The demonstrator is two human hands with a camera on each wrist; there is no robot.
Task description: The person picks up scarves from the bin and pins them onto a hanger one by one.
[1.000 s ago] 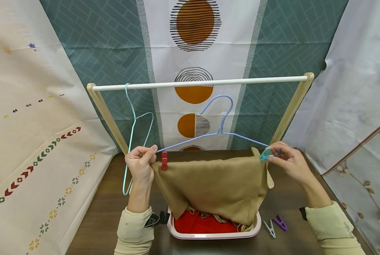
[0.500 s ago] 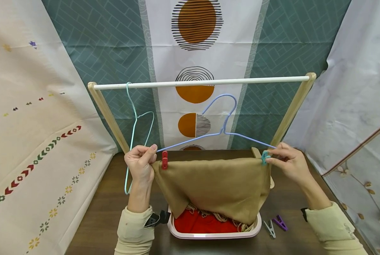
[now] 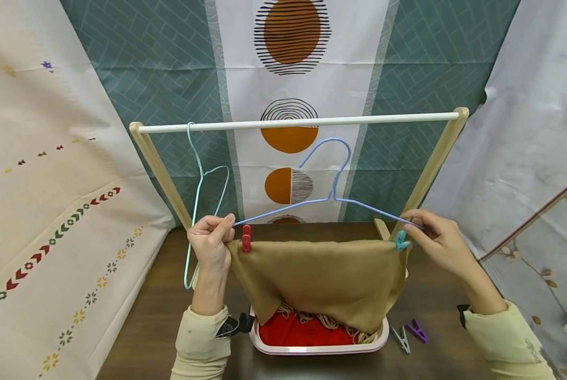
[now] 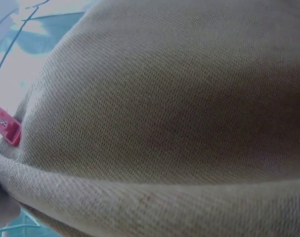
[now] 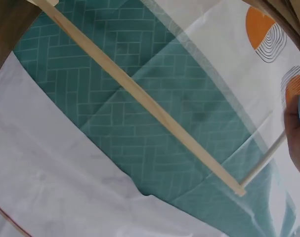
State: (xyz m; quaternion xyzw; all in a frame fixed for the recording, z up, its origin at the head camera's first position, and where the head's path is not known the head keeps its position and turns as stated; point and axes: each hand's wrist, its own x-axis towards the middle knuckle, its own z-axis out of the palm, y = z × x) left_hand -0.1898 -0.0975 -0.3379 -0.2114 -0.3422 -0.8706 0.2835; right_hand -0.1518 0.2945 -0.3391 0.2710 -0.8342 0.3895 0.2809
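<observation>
We pinch the blue hanger (image 3: 332, 194) at its left end with our left hand (image 3: 211, 240) and at its right with our right hand (image 3: 437, 240), the brown cloth (image 3: 321, 269) hanging between them over the near basket (image 3: 319, 350), red clip (image 3: 246, 241) at left, teal clip (image 3: 400, 241) at right.

- Left hand (image 3: 210, 244) and right hand (image 3: 439, 240), both bare.
- Left sleeve (image 3: 201, 340), pale yellow-green, creased, with a black device (image 3: 234, 325) at its cuff.
- Right sleeve (image 3: 507, 335), matching, bears a faint grey print; small black piece (image 3: 462, 314) at the cuff.
</observation>
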